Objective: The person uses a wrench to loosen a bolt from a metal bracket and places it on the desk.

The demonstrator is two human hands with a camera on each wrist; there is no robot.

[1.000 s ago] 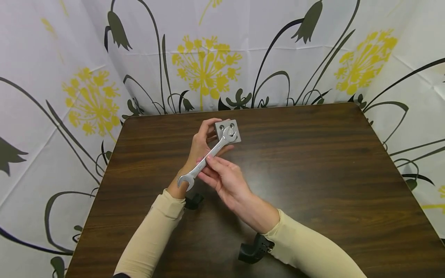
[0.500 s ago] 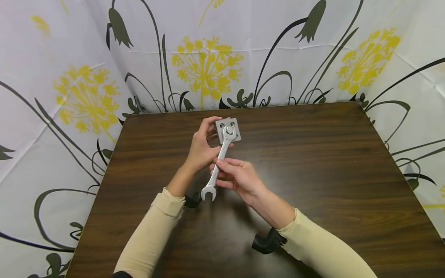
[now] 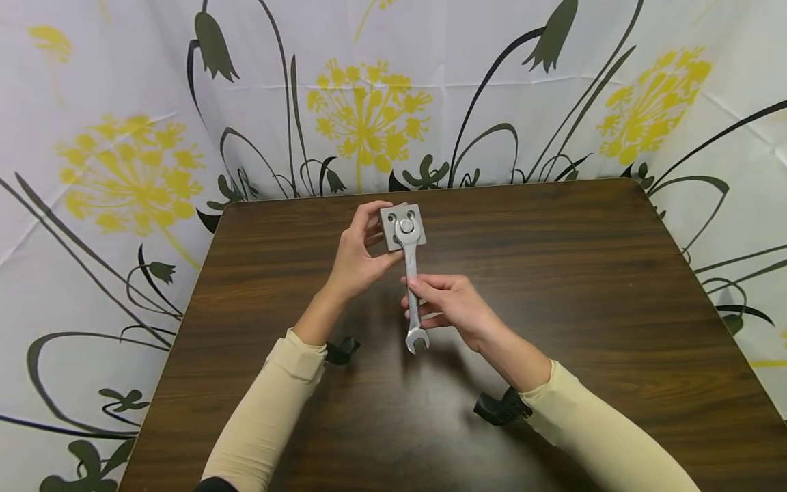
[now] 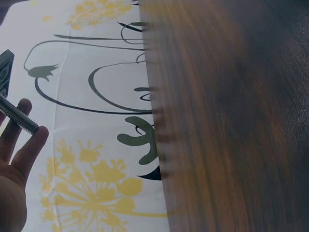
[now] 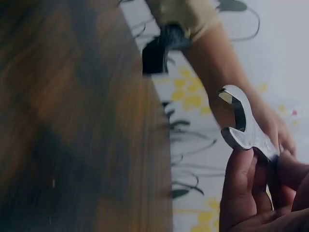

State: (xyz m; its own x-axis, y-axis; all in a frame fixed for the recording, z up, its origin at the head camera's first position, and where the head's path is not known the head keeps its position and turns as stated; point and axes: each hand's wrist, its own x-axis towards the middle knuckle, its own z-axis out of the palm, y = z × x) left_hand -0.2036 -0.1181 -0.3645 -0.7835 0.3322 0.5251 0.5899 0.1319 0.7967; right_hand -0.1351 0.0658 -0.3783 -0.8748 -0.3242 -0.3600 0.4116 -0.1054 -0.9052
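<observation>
My left hand [image 3: 356,263] grips a small grey metal block [image 3: 399,210] by its edges, above the table. Two holes show near the block's top, and a bolt head [image 3: 406,225] sits below them. Behind the block, the bolt's threaded shank [image 4: 20,117] sticks out in the left wrist view, beside the fingers. A silver open-ended wrench [image 3: 411,263] has its upper end around the bolt head, its handle pointing down toward me. With thumb and fingers, my right hand [image 3: 461,304] pinches that handle. The wrench's free open end [image 5: 241,121] juts past the fingers in the right wrist view.
Under both hands lies a dark wood-grain table [image 3: 584,294]. A white curtain [image 3: 258,41] with yellow and grey flower prints hangs behind and along the sides. Black wrist mounts [image 3: 501,408] hang below both forearms.
The wrench's free end has swung from lower left to straight down, slightly right, around the bolt head. My right hand has moved right with it. The left hand and block have barely shifted.
</observation>
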